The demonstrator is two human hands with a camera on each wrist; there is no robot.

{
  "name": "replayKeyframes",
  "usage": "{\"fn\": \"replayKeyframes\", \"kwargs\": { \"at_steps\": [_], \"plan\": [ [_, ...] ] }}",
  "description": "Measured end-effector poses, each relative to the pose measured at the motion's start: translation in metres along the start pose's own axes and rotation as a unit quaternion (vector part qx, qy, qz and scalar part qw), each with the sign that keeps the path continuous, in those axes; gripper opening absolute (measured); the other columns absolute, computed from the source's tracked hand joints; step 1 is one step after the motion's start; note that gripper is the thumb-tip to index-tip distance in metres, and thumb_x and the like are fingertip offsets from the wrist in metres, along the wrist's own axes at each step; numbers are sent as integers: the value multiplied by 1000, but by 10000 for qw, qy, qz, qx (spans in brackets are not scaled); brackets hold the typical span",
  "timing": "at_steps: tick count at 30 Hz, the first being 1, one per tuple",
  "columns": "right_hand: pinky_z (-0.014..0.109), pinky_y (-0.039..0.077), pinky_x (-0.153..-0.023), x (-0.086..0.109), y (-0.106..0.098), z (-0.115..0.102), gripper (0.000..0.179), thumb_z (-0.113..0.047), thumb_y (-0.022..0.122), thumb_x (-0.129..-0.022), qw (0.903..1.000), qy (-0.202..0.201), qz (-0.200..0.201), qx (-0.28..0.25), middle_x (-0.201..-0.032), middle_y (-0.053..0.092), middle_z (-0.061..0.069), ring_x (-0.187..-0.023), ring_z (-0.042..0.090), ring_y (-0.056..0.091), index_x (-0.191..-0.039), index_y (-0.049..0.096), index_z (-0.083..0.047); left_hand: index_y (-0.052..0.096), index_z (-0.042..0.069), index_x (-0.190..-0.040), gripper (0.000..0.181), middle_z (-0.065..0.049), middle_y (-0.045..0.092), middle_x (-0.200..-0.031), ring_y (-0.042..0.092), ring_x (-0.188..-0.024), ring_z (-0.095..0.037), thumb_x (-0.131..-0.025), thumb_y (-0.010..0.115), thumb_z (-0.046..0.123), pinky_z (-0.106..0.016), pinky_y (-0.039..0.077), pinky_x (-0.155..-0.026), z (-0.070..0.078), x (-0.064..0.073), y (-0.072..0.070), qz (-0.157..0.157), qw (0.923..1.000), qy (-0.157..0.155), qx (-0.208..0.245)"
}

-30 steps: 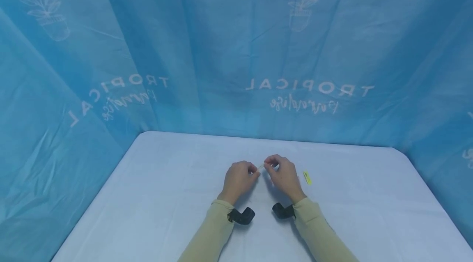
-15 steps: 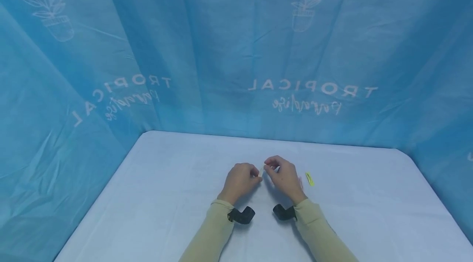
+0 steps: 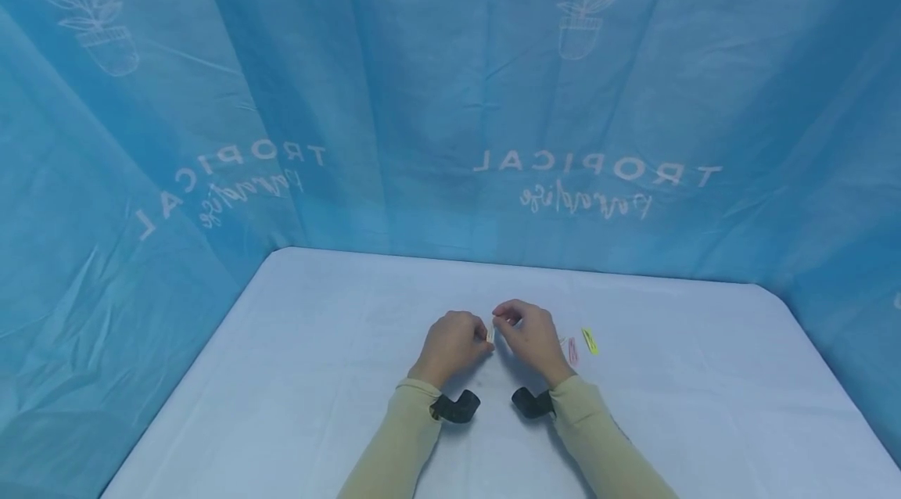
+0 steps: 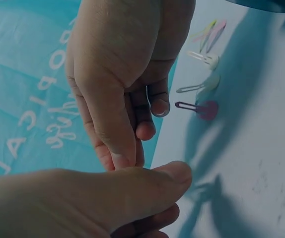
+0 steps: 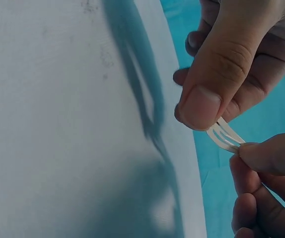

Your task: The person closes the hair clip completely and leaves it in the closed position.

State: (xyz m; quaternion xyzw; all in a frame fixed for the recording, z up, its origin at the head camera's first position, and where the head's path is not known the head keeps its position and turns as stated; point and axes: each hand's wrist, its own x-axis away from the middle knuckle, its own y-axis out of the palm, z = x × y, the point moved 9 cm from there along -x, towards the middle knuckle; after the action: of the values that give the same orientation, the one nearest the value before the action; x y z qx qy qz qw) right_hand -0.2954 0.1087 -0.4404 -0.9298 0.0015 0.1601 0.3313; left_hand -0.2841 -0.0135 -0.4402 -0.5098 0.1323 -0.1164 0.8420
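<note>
Between my two hands is a white snap hair clip (image 5: 222, 136). In the head view the clip (image 3: 490, 334) stands at the left fingertips, above the table. My left hand (image 3: 452, 346) pinches one end; in the right wrist view the left hand (image 5: 232, 64) has its thumb laid over that end. My right hand (image 3: 531, 339) pinches the other end; the right hand (image 5: 276, 173) shows thumb and finger meeting there. In the left wrist view my left hand (image 4: 83, 198) and right hand (image 4: 117, 64) hide the clip.
Right of my right hand, a pink hair clip (image 3: 573, 351) and a yellow hair clip (image 3: 590, 341) lie on the white table (image 3: 317, 374). In the left wrist view a dark pink clip (image 4: 208, 110) and pale clips (image 4: 211, 60) form a row. A blue curtain (image 3: 422, 131) stands behind.
Both hands have shifted slightly left, the right one more, so they are closer together. The white hair clip has turned more upright, and the pink clip beside the right hand shows more fully.
</note>
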Motion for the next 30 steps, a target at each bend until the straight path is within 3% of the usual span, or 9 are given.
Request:
{"fn": "replayKeyframes", "kwargs": {
  "at_steps": [20, 30],
  "plan": [
    [32, 47, -67, -4, 24, -3, 7, -7, 71, -89, 9979, 214, -472, 379, -83, 71, 1, -71, 13, 57, -95, 76, -7, 67, 16, -70, 23, 10, 57, -64, 51, -60, -7, -82, 84, 26, -26, 46, -61, -17, 2, 6, -157, 9996, -34, -215],
    [32, 48, -67, -5, 30, -5, 7, -5, 72, -88, 9969, 155, -562, 537, -82, 70, 1, -70, 12, 57, -94, 76, -6, 68, 16, -72, 22, 10, 58, -64, 52, -61, -8, -81, 85, 28, -28, 46, -62, -24, 1, 8, -318, 9991, -251, -115]
  ]
}}
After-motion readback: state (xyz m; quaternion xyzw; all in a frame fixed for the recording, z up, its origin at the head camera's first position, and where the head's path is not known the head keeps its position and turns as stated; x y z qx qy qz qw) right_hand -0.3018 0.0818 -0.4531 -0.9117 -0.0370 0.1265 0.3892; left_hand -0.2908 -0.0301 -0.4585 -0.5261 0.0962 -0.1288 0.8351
